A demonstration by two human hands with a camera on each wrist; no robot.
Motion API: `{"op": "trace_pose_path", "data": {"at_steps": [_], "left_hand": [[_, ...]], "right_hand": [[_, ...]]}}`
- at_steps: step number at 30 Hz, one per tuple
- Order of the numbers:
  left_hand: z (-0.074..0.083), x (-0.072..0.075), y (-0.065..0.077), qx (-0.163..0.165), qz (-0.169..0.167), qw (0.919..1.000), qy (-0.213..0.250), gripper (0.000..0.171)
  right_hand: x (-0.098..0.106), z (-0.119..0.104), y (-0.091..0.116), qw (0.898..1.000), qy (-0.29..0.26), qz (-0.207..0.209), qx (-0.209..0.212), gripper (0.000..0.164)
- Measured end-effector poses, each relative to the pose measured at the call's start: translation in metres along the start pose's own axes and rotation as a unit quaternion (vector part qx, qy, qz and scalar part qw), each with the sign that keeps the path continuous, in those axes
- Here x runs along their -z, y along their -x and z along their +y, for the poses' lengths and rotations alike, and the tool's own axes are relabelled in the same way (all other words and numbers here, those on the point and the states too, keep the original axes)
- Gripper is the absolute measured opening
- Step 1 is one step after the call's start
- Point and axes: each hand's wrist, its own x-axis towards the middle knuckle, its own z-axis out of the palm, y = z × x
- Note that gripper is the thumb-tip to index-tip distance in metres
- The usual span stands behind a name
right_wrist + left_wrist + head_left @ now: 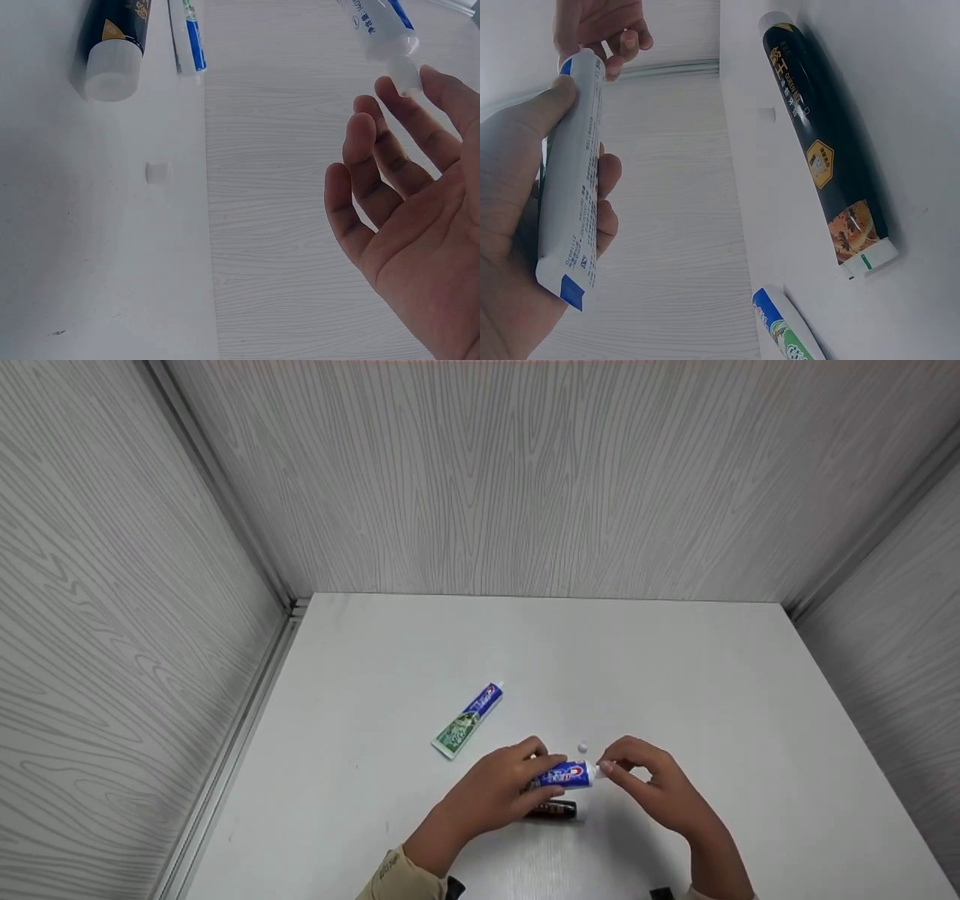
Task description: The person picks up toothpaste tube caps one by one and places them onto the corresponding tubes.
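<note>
My left hand (pixel 487 789) grips a blue and white toothpaste tube (pixel 568 775) above the table, its nozzle end pointing right. In the left wrist view the thumb lies along the white printed back of this tube (pixel 574 180), with fingers curled round the other side. My right hand (pixel 664 789) pinches the small white cap (pixel 406 76) at the tube's end between thumb and index finger; the other fingers are loosely bent. Whether the cap is screwed tight I cannot tell. Below the left hand lies a black toothpaste tube (pixel 821 142), partly hidden in the head view.
Another toothpaste tube (pixel 469 720), blue and green, lies slantwise on the white table (pixel 360 675), left of the hands. A loose small white cap (pixel 583 747) sits just beyond the held tube. Wood-grain panels (pixel 480 480) enclose the table at the back and sides.
</note>
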Motion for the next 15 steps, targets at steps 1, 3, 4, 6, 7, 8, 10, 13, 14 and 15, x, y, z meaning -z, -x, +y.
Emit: {"op": "trace_pose_path", "data": {"at_steps": [1, 3, 4, 6, 7, 8, 10, 13, 14, 15], "left_hand": [[-0.0001, -0.0002, 0.0001, -0.002, 0.003, 1.0, -0.001, 0.043], [-0.0003, -0.0005, 0.0003, -0.006, 0.007, 1.0, -0.003, 0.043], [-0.0005, -0.0006, 0.0004, -0.007, 0.009, 0.9999, -0.003, 0.043], [-0.0009, -0.0008, 0.0007, -0.009, 0.012, 0.9999, -0.002, 0.043], [-0.001, -0.0008, 0.0007, -0.009, 0.011, 0.9999, -0.001, 0.043], [-0.001, -0.0005, 0.0008, -0.007, 0.01, 0.9999, 0.0, 0.043], [-0.0009, 0.0, 0.001, -0.003, 0.007, 1.0, 0.002, 0.044], [-0.001, 0.0006, 0.0012, 0.001, 0.004, 1.0, 0.003, 0.044], [-0.0011, 0.0006, 0.0011, 0.002, 0.003, 1.0, 0.002, 0.044], [-0.0013, 0.0007, 0.001, 0.002, 0.004, 1.0, 0.002, 0.044]], "right_hand": [[-0.0001, 0.0002, 0.0, 1.0, 0.001, 0.003, 0.0, 0.014], [0.0, 0.0004, 0.0002, 1.0, 0.003, 0.009, 0.002, 0.015], [0.0, 0.0002, 0.0004, 1.0, 0.003, 0.012, 0.003, 0.016], [0.0004, 0.0005, 0.0009, 1.0, 0.003, 0.017, 0.008, 0.016], [0.0007, 0.0004, 0.0012, 1.0, 0.002, 0.018, 0.01, 0.016], [0.0011, 0.0005, 0.0018, 1.0, 0.001, 0.017, 0.012, 0.015], [0.0019, 0.0003, 0.0031, 1.0, 0.0, 0.015, 0.022, 0.017], [0.0034, 0.0, 0.005, 0.999, -0.003, 0.007, 0.037, 0.026], [0.0039, -0.0003, 0.0054, 0.999, -0.004, 0.005, 0.04, 0.029], [0.0042, -0.0005, 0.0056, 0.999, -0.005, 0.003, 0.044, 0.031]]}}
